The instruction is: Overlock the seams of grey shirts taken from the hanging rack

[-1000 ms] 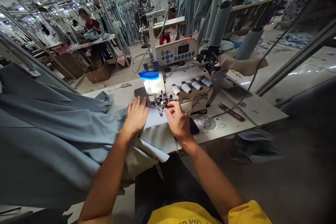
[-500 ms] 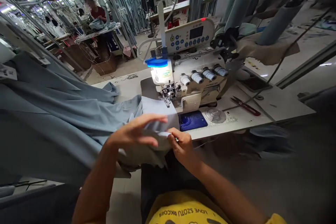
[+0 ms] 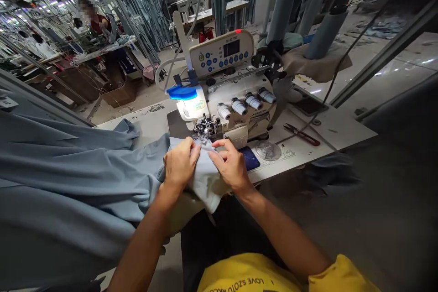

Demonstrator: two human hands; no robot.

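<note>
Light grey-blue fabric (image 3: 208, 178) lies at the front of an overlock sewing machine (image 3: 236, 96), its far edge close to the lit presser foot (image 3: 205, 132). My left hand (image 3: 180, 159) is closed on the fabric just left of the foot, thumb and fingers pinching a fold. On the right, my right hand (image 3: 231, 164) pinches the fabric's edge between thumb and forefinger. A corner of the cloth hangs over the table's front edge between my arms. More grey-blue cloth (image 3: 85, 169) spreads in folds to the left. Whether the fabric is under the foot is hidden.
Red-handled thread snips (image 3: 303, 135), a clear round dish (image 3: 268, 150) and a blue plate (image 3: 249, 159) lie right of the machine on the white table (image 3: 345, 132). A dark cable (image 3: 337, 70) crosses at the right. Another person (image 3: 97, 20) sits behind, at left.
My left hand, open and raised before, has come down onto the fabric. Both hands and the cloth have moved forward to the presser foot. The view has shifted to the right.
</note>
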